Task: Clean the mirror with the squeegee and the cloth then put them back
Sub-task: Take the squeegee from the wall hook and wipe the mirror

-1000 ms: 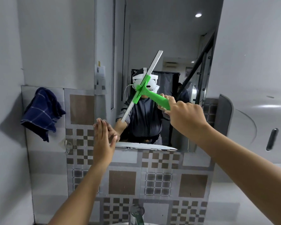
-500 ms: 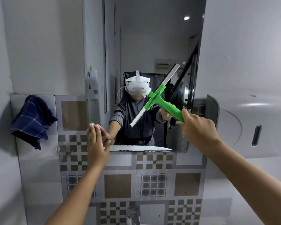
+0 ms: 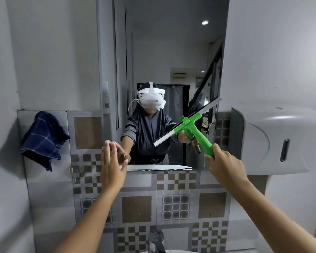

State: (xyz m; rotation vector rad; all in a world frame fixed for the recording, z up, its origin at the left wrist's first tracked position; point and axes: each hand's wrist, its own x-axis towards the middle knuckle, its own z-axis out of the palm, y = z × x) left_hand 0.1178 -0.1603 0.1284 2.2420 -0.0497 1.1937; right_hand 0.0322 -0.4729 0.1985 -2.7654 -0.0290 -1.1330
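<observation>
A tall mirror (image 3: 162, 52) hangs on the wall above patterned tiles. My right hand (image 3: 224, 165) grips the green handle of a squeegee (image 3: 189, 123). Its long grey blade lies tilted against the lower right part of the glass, the upper end at the mirror's right edge. My left hand (image 3: 111, 167) is flat, fingers together, pressed on the mirror's lower left corner and holding nothing. A dark blue checked cloth (image 3: 43, 139) hangs on the tiled wall to the left of the mirror, apart from both hands.
A grey paper towel dispenser (image 3: 274, 141) sticks out from the wall right of the mirror, close to my right hand. A tap (image 3: 156, 240) and a sink rim show at the bottom edge. A small hook (image 3: 73, 172) sits on the tiles below the cloth.
The squeegee has moved down and to the right across the glass, from the mirror's middle to its lower right part. My left hand stays at the lower left corner.
</observation>
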